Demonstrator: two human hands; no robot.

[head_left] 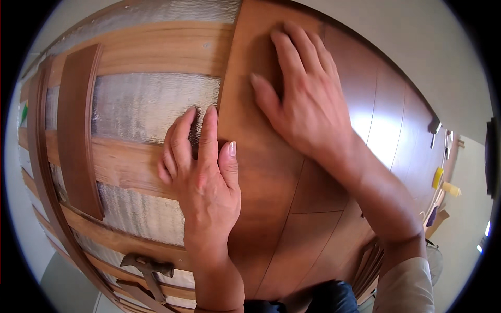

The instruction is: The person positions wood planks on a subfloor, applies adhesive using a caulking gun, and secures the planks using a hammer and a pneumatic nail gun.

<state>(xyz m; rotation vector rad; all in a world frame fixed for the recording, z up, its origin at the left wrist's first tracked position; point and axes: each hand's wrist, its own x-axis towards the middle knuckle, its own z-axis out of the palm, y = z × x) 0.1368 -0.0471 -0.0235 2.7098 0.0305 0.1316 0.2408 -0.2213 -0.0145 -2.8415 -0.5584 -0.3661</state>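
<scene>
My right hand point(311, 99) lies on a brown wooden floorboard point(261, 172) with fingers and thumb spread and nothing held. This board is the outermost one of the laid floor. At its left edge is my left hand point(204, 167), fingers stretched out and apart, the thumb by the board's edge. Whether the left fingertips press on the board's side cannot be seen. Left of that edge, pale wooden battens point(130, 161) run across silver foil sheeting point(151, 104).
A claw hammer point(148, 268) rests on the battens at lower left. A short loose plank point(78, 130) and a long plank point(44, 167) lie across them further left. Laid flooring point(360, 94) stretches right toward a pale wall point(417, 52). A yellow tool point(437, 178) lies at far right.
</scene>
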